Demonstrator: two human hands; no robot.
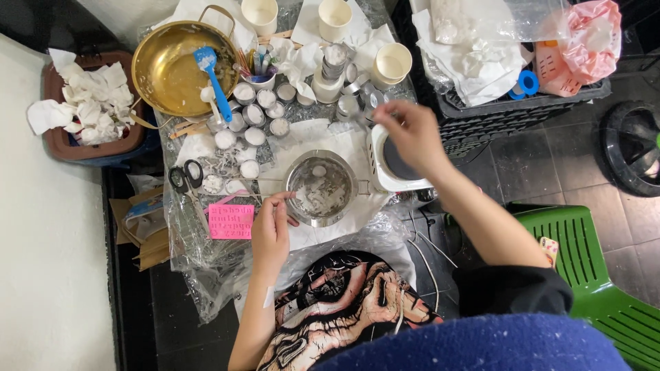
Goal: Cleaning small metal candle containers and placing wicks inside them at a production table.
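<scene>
Nearby, three paper cups point(335, 18) stand beyond the right hand point(410, 134).

Bare forearms, black sleeve point(514, 288) pushed up, small white plaster point(267, 297) on left forearm

A home craft corner: plastic-covered table point(206, 261) crowded with small tins point(254, 113), wax-filled pot point(320, 187), hot plate point(399, 161)

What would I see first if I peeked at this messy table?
Probably the shiny gold bowl with a blue spatula at the far left. In the middle sits a small steel pot of white wax bits, with the left hand beside it and the right hand above the white hotplate.
</scene>
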